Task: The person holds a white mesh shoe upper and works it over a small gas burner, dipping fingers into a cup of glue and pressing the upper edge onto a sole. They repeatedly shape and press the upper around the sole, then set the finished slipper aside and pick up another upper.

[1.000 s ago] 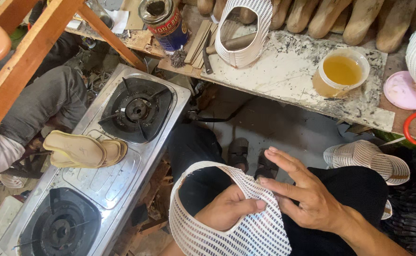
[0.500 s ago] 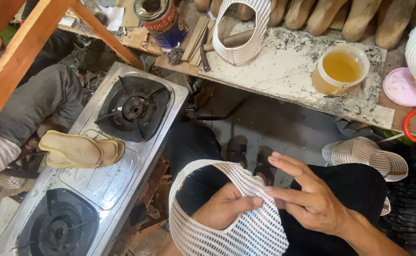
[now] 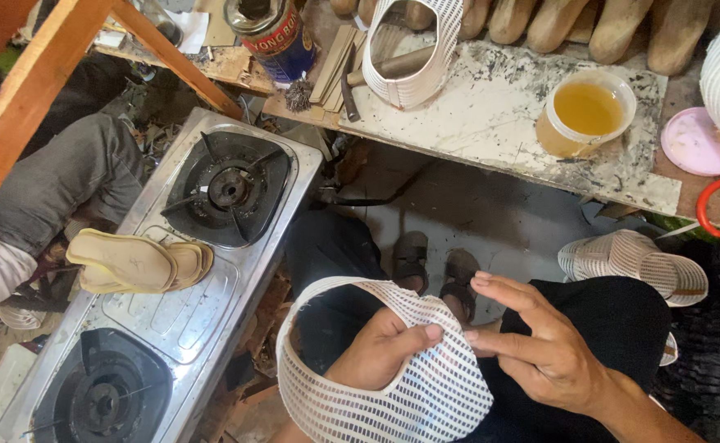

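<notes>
Lower centre of frame: left hand, inside the white mesh shoe upper, grips its edge; right hand pinches the rim. Even tension should prevent creasing.

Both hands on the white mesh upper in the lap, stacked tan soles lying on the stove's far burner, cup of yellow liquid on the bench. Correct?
One thing is off. The tan soles lie on the flat middle panel of the stove, between the two burners, not on the far burner; the head view shows this. Left hand and right hand are on the mesh upper; the cup is on the bench.
</notes>
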